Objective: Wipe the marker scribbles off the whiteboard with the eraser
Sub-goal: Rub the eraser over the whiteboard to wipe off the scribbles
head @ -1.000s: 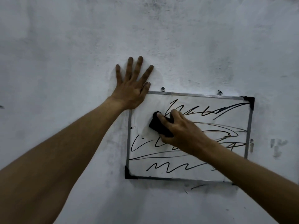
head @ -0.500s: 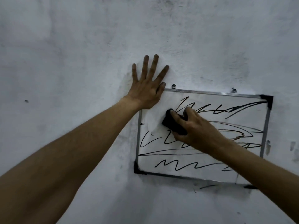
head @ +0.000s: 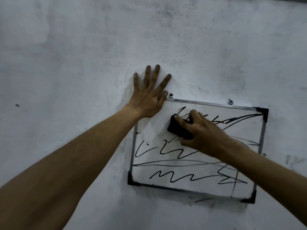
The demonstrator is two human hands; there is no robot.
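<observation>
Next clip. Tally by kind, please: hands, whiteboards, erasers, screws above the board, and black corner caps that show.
hands: 2, left hand and right hand
whiteboard: 1
eraser: 1
screws: 2
corner caps showing: 3 (top-left corner covered by the left hand)
Total: 9

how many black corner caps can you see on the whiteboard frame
3: top right cap, bottom left cap, bottom right cap. The left hand covers the top left corner, so a fourth may be hidden there.
</observation>
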